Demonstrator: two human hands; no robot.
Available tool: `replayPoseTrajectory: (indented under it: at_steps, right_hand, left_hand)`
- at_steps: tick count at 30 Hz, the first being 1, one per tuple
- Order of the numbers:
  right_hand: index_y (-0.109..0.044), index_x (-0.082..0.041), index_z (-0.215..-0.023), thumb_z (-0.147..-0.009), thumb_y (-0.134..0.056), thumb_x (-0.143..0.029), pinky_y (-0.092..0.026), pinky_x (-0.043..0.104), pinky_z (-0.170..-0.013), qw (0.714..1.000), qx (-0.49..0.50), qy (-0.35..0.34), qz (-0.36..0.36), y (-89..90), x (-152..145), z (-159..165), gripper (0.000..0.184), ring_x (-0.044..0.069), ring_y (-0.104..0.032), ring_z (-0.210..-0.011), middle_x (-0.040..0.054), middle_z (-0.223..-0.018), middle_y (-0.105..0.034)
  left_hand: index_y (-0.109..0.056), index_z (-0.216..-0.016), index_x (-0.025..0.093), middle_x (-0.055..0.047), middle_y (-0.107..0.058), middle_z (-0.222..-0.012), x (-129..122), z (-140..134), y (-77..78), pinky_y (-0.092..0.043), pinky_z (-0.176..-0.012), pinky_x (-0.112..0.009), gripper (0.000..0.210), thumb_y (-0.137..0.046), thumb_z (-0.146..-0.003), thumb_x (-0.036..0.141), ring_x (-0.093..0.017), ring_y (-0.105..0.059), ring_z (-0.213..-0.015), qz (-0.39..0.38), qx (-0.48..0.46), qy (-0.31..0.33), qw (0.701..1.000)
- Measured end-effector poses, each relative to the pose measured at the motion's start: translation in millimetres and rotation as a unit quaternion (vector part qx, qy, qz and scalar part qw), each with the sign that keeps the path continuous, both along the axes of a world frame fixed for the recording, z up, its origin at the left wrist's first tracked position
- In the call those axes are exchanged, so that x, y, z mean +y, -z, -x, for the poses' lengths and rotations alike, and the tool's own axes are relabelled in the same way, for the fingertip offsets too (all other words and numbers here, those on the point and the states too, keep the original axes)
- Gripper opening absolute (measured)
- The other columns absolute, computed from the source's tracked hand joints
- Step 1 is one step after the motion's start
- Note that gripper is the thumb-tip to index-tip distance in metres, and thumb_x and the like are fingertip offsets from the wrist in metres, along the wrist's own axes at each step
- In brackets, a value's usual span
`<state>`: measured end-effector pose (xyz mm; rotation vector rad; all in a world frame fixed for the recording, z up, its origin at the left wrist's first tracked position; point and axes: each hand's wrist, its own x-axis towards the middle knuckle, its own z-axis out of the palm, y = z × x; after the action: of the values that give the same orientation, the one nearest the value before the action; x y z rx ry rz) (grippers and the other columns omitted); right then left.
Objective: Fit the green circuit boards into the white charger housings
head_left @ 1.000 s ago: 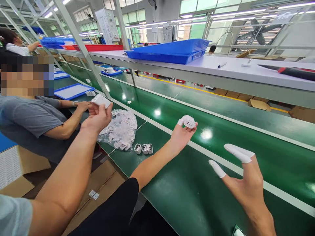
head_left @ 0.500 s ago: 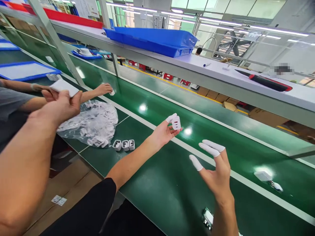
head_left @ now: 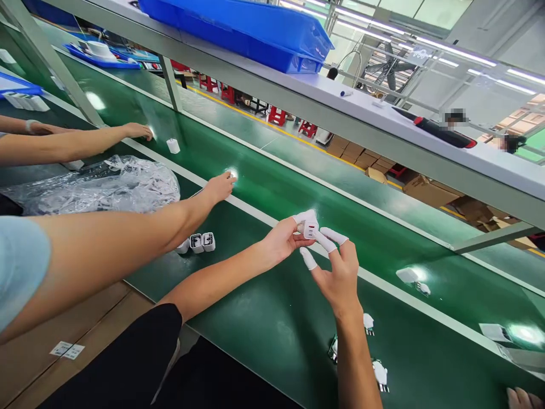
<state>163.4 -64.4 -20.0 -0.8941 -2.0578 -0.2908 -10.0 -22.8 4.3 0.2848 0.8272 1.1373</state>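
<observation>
My left hand (head_left: 283,241), with a white cot on a finger, grips a small white charger (head_left: 310,229) above the white line on the green belt. The charger's face with its port slots points toward me. My right hand (head_left: 338,264) has its cot-covered fingers spread, thumb apart, and its fingertips at the charger's right side; whether they touch is unclear. Small circuit boards with white parts (head_left: 380,372) lie beside my right forearm, partly hidden by it. Left of my left forearm stand open white charger housings (head_left: 202,242), one partly covered by a co-worker's arm.
A co-worker's hand (head_left: 221,186) reaches over the belt, and another person's hand (head_left: 138,131) is farther left. Clear plastic bag (head_left: 145,184) lies left. White pieces (head_left: 409,276) rest on the belt at right. Blue trays (head_left: 238,34) sit on the overhead shelf (head_left: 361,113).
My right hand has moved left to the charger. A co-worker's hand has gone from holding a white piece to reaching over the belt. The view has shifted somewhat.
</observation>
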Motion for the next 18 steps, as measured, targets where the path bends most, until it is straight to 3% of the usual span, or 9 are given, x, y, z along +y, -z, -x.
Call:
replayPoseTrajectory:
  at_steps: [8, 12, 16, 18]
  right_hand:
    - [-0.061, -0.029, -0.153, -0.105, -0.078, -0.036, -0.060, 0.047, -0.090, 1.000, -0.001, 0.017, 0.022, 1.1, -3, 8, 0.052, 0.032, -0.069, -0.112, 0.0149, -0.133, -0.070]
    - [-0.065, -0.026, -0.147, -0.104, -0.077, -0.040, -0.058, 0.047, -0.088, 0.997, 0.008, 0.029, 0.068, -1.1, -7, 8, 0.047, 0.032, -0.067, -0.108, 0.0148, -0.129, -0.069]
    - [-0.076, -0.029, -0.112, -0.107, -0.074, -0.038, -0.057, 0.043, -0.093, 0.972, -0.021, -0.087, 0.219, -7.6, -10, 2, 0.011, 0.027, -0.067, -0.108, 0.0062, -0.112, -0.072]
    - [-0.073, -0.027, -0.095, -0.108, -0.074, -0.035, -0.055, 0.038, -0.090, 0.959, -0.022, -0.125, 0.253, -9.2, -9, -1, 0.015, 0.024, -0.067, -0.101, 0.0026, -0.100, -0.072]
  left_hand:
    - [-0.063, -0.084, 0.018, 0.000, -0.070, -0.073, -5, -1, 8.4, -0.065, -0.066, -0.029, 0.032, -0.091, -0.083, 0.033, -0.014, -0.070, -0.064, -0.079, 0.017, -0.031, 0.996]
    - [-0.056, -0.083, 0.020, 0.001, -0.070, -0.071, -4, -4, 16.9, -0.064, -0.064, -0.031, 0.042, -0.095, -0.075, 0.036, -0.016, -0.071, -0.063, -0.106, 0.039, -0.057, 0.992]
    - [-0.059, -0.086, 0.020, 0.000, -0.072, -0.074, 3, 0, 18.2, -0.063, -0.062, -0.029, 0.033, -0.090, -0.080, 0.030, -0.016, -0.071, -0.063, -0.091, 0.039, -0.069, 0.993]
    - [-0.065, -0.093, 0.018, -0.002, -0.074, -0.077, 7, 3, 17.3, -0.064, -0.065, -0.029, 0.023, -0.085, -0.086, 0.026, -0.016, -0.072, -0.066, -0.060, 0.032, -0.068, 0.995]
